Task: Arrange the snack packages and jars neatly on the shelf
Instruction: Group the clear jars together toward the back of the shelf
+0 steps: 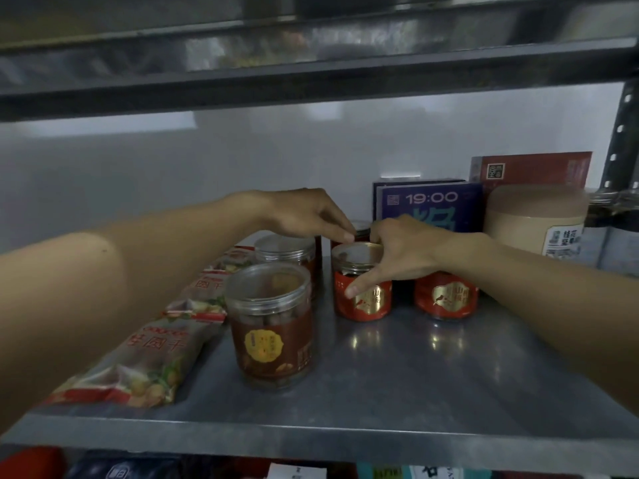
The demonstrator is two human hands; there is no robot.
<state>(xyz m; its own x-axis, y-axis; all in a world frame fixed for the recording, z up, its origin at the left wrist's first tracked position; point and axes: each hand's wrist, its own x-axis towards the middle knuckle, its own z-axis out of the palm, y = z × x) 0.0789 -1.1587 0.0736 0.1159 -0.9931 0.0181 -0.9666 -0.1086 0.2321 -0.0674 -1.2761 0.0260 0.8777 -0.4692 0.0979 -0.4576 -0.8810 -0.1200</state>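
Note:
On the metal shelf [397, 382] a red-labelled jar [363, 295] stands in the middle. My right hand [397, 254] grips its lid from the right, thumb down on the label. My left hand [307, 216] reaches over from the left, its fingertips touching the far rim of that lid. A second red jar [446, 297] stands to its right, partly under my right wrist. Two clear-lidded brown jars stand to the left, one in front [271, 326] and one behind it [287, 250]. Snack bags [145, 361] lie in a row along the shelf's left side.
A blue box marked 19:00 [428, 205], a red box [532, 171] and a tan round tub [536, 219] stand at the back right. Another dark jar lid [361, 227] shows behind my hands. A shelf board [311, 77] runs overhead; more packages show on the shelf below [297, 471].

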